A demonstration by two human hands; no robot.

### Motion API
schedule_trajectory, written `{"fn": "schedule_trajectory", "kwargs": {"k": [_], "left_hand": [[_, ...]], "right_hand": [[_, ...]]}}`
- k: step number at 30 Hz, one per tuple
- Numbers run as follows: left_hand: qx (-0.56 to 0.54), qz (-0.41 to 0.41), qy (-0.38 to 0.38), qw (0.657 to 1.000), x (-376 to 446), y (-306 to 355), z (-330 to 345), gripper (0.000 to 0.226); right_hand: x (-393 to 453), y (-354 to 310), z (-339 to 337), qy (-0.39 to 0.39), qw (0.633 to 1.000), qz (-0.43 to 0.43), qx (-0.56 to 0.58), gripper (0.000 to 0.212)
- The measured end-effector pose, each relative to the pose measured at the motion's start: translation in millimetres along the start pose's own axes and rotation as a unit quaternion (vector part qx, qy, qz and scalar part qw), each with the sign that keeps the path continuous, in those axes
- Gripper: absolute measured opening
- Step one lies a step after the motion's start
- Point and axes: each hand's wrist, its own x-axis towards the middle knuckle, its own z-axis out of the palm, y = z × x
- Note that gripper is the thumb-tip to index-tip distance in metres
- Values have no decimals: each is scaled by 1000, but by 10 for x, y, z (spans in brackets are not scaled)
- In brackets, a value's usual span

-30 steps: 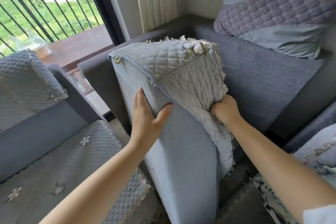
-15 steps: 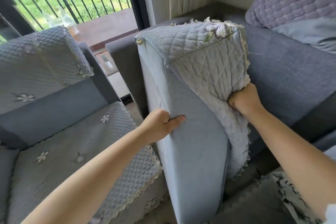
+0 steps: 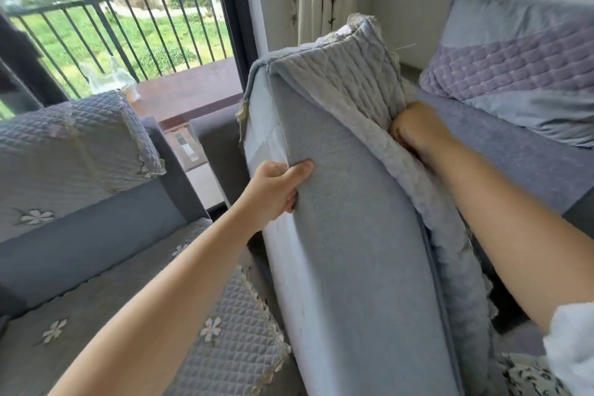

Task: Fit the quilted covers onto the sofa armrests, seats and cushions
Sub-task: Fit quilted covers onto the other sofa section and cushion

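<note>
Left hand [image 3: 276, 190] grips the upright cushion's [image 3: 347, 251] edge, thumb on its face; right hand [image 3: 414, 130], a fist, holds the half-fitted cover [image 3: 360, 80]

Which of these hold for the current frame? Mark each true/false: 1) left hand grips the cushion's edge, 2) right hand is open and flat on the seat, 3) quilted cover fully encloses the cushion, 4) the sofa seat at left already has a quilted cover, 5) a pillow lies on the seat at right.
1) The left hand grips the edge of the seat cushion. True.
2) The right hand is open, flat on the seat. False: it is fisted, holding the quilted cover.
3) The cover fully encloses the cushion. False: it covers only the top end; the rest is bare.
4) The left sofa seat wears a quilted cover. True.
5) A pillow lies on the right seat. True.
</note>
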Motion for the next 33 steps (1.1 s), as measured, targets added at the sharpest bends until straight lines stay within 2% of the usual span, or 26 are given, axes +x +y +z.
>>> {"fn": "schedule_trajectory", "kwargs": {"k": [3,4,8,9,11,13,14,15,17,18,20,21,23,24,27,29,31,33], "left_hand": [[-3,14,0,1000,202,78,-75,52],[21,16,-7,1000,238,94,-107,54],[197,-1,-5,980,199,125,-244,57],[255,15,21,967,174,128,-265,56],[352,84,119,925,152,167,-263,46],[390,163,210,882,130,273,-227,35],[404,220,230,858,121,327,-199,37],[436,294,238,817,159,396,-177,44],[544,381,187,724,280,534,-148,51],[592,377,132,700,329,642,-132,49],[626,366,52,687,452,816,-123,39],[642,385,40,661,512,846,-129,34],[651,468,42,596,590,912,-117,26],[666,480,38,570,597,951,-118,25],[754,409,-29,513,635,1052,-68,27],[775,393,-30,493,636,1131,-32,31],[802,390,-24,452,654,1195,25,31],[815,357,-37,454,707,1216,104,30]], "right_hand": [[176,-113,98,23,1000,7,1,13],[217,-126,121,25,1000,7,-7,17],[146,-7,167,1,998,-53,-35,13],[124,44,169,-4,998,-62,-30,12],[99,116,158,-16,997,-77,-15,18],[89,159,153,-18,995,-95,-9,14],[31,192,154,-6,995,-104,-11,9],[-27,221,159,8,993,-114,-7,8],[-209,300,180,30,990,-134,10,12],[-341,333,189,31,989,-144,16,22],[-615,403,226,-4,985,-166,43,51],[-707,466,279,-15,984,-175,29,66],[-793,582,408,31,974,-206,-90,86],[-788,602,442,78,962,-220,-144,81],[-706,472,416,182,929,-227,-229,45],[-651,358,358,195,916,-230,-266,50],[-596,270,329,214,912,-218,-274,63],[-543,219,310,225,912,-201,-276,59]]}}
